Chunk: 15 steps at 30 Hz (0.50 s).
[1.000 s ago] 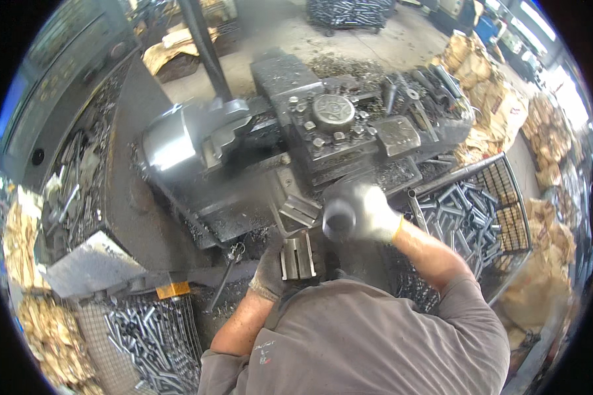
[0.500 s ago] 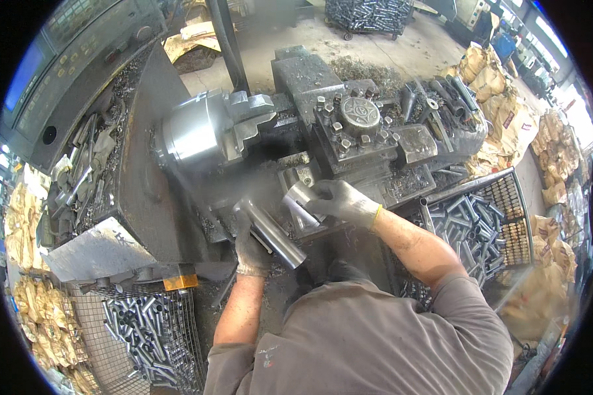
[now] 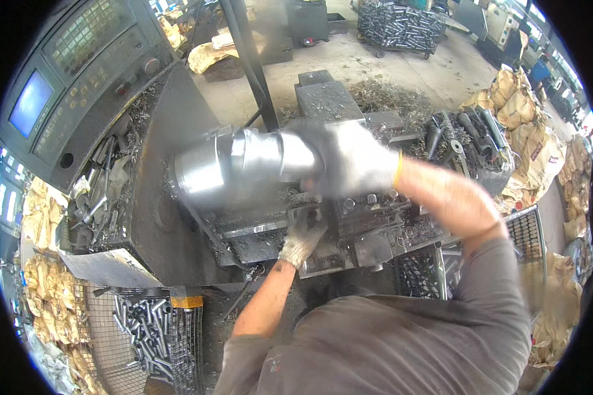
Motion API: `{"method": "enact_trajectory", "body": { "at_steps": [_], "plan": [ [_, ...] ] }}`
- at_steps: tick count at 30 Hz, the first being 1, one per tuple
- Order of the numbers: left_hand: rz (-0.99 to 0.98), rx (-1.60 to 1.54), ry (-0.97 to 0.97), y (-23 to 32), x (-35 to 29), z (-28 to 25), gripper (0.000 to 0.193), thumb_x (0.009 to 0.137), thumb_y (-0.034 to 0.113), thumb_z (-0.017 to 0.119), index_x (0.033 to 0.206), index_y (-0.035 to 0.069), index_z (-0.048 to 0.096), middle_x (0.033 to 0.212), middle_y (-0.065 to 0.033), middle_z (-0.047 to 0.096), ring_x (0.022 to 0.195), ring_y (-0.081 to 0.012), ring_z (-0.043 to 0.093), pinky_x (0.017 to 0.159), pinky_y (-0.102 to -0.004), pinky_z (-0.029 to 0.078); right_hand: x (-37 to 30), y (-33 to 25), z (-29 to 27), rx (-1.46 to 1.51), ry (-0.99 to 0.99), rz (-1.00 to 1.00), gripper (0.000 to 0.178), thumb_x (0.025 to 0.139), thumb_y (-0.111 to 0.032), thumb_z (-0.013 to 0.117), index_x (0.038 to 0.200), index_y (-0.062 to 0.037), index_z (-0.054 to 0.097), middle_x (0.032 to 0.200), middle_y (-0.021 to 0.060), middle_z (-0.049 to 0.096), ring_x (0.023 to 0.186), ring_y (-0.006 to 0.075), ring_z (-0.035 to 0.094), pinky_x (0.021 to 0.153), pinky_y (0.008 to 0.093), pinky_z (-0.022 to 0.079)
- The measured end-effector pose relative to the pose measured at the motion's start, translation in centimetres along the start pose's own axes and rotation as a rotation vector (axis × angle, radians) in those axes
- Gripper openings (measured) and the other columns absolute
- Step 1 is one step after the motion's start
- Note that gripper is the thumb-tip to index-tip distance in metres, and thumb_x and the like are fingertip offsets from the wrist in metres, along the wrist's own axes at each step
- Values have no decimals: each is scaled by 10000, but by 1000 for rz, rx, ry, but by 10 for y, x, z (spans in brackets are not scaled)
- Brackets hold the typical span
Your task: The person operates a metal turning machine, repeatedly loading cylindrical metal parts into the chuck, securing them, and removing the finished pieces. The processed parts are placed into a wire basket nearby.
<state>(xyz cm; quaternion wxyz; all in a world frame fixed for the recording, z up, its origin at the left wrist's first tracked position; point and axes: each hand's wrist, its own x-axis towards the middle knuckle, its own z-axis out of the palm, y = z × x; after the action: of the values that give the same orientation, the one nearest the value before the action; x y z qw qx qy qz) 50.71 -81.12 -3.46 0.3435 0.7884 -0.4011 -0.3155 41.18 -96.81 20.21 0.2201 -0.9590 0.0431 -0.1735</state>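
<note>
My right hand (image 3: 362,160), in a pale work glove and smeared by motion, is closed around a shiny metal tube (image 3: 298,155). The tube lies level, its left end at the jaws (image 3: 249,153) of the lathe chuck (image 3: 201,170). How deep it sits between them is blurred. Below and nearer to me, my left hand (image 3: 306,232), also gloved, reaches over the lathe carriage beside the tool post. Dark, soiled fingers blend into the machine there, so their grip cannot be made out. Bolt heads (image 3: 371,199) of the tool post show under my right forearm.
A control panel (image 3: 79,79) with a lit screen stands at the left. Wire baskets of cut tubes (image 3: 153,329) sit at the lower left and right. Loose tools (image 3: 456,147) lie on the machine's right end. A slanting post (image 3: 249,62) rises behind the chuck.
My right hand has moved up, bringing a tube to the chuck. My left hand has moved right onto the carriage; the tube it held no longer shows in it. The view has shifted.
</note>
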Motion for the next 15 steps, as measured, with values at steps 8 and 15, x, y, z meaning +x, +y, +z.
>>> {"method": "enact_trajectory", "body": {
  "at_steps": [8,15],
  "plan": [
    [-241,-896,495,-162,-119,-31,352,1029,226,742,1315,35,669,1139,-55,714,1031,-158,673,906,-314,566,80,167,39,-651,-559,14,563,729,-252,862,1246,-81,723,998,166,796,894,338,792,755,431,641],
    [-505,-1217,1021,-260,-237,-45,322,1062,413,614,1187,120,658,1073,-76,708,992,-280,680,910,-468,570,97,169,106,-304,-563,128,598,703,-429,870,1144,-40,759,1060,197,800,974,365,774,845,459,615]
  ]
}}
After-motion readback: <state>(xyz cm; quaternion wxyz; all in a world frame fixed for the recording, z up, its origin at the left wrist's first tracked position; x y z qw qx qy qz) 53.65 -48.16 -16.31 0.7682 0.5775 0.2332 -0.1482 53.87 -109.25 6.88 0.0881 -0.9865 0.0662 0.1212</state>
